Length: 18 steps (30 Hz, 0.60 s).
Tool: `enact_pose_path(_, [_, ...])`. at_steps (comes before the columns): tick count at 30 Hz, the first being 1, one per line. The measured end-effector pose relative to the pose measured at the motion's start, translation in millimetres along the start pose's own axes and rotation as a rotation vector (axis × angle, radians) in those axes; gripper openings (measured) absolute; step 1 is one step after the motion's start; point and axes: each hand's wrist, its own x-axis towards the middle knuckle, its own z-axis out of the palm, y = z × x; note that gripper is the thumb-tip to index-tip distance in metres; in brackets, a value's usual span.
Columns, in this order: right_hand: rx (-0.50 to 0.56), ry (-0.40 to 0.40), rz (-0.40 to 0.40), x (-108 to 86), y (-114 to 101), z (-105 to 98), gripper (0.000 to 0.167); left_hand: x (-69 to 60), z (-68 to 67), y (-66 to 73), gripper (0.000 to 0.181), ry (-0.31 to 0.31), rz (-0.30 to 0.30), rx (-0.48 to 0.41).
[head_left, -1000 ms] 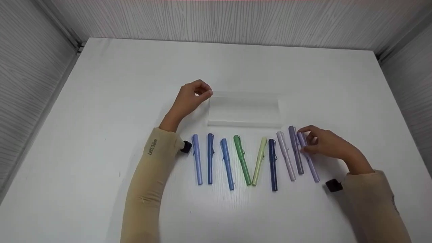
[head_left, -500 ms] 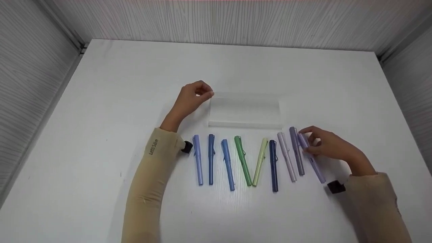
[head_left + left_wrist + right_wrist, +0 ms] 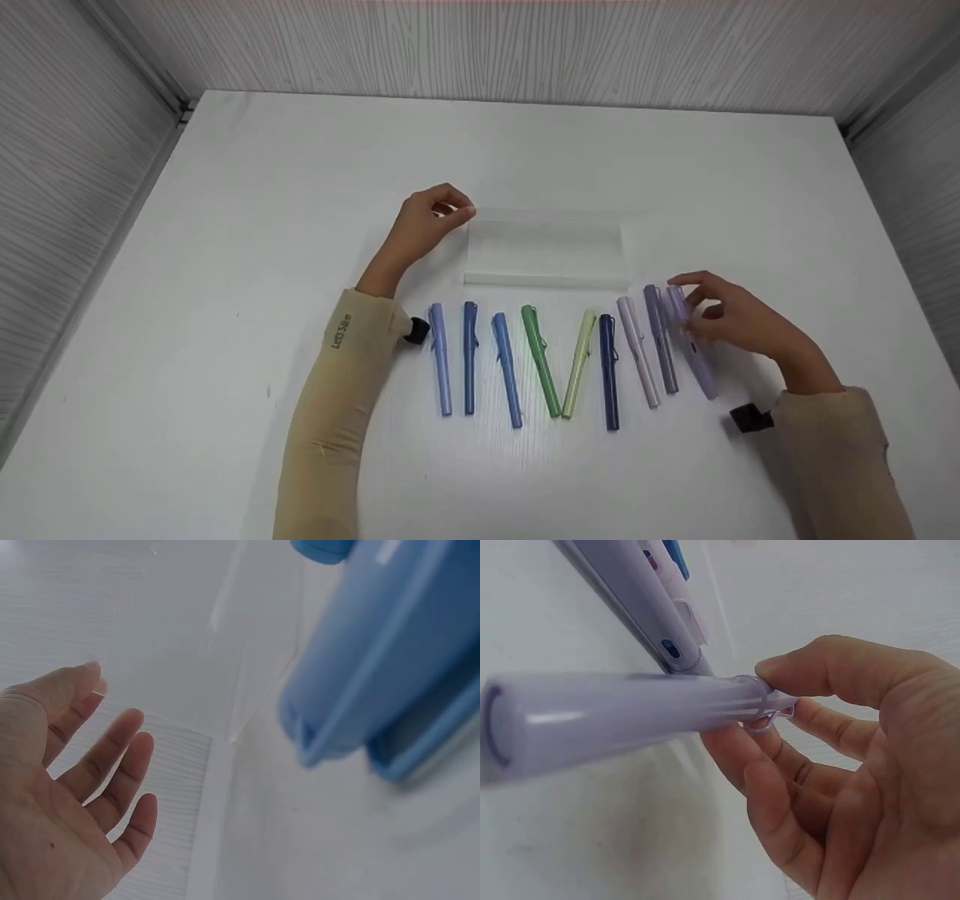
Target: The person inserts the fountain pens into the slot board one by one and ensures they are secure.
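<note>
In the head view my left hand (image 3: 416, 229) pinches the upper left corner of a translucent plastic case (image 3: 544, 280) between thumb and index finger. The left wrist view shows the same pinch at the case's thin clear edge (image 3: 161, 690), with the other fingers loosely bent. On the right, my right hand (image 3: 742, 319) holds a light purple pen (image 3: 701, 367) near its clip end. Thumb and fingers close round that cap in the right wrist view, and the pen (image 3: 615, 716) appears raised off the table. A grey-purple pen (image 3: 660, 341) lies just left of it.
Several more pens lie in a row below the case, among them a pale lilac pen (image 3: 637, 352), a navy pen (image 3: 609, 375), a yellow-green pen (image 3: 579, 364), a green pen (image 3: 541, 364) and a blue pen (image 3: 469, 360). Walls border the white table (image 3: 187, 300).
My right hand has shifted slightly right and lifted the light purple pen, whose lower end swung right and then partly back. The left hand stays at the case corner.
</note>
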Motion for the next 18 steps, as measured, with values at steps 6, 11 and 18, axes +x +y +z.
enact_pose_path(6, [-0.033,0.064,-0.048,1.5,-7.4,-6.4,0.053,-3.1,-0.6,-2.2,0.026,-0.002,-0.022,-0.009])
enact_pose_path(11, [-0.036,0.135,-0.095,3.3,-14.7,-11.6,0.054,-2.0,0.6,-2.9,0.024,-0.001,0.003,-0.041])
enact_pose_path(18, [0.055,0.215,-0.154,9.1,-23.5,-19.6,0.055,-0.7,0.3,0.3,0.022,-0.002,-0.029,-0.029])
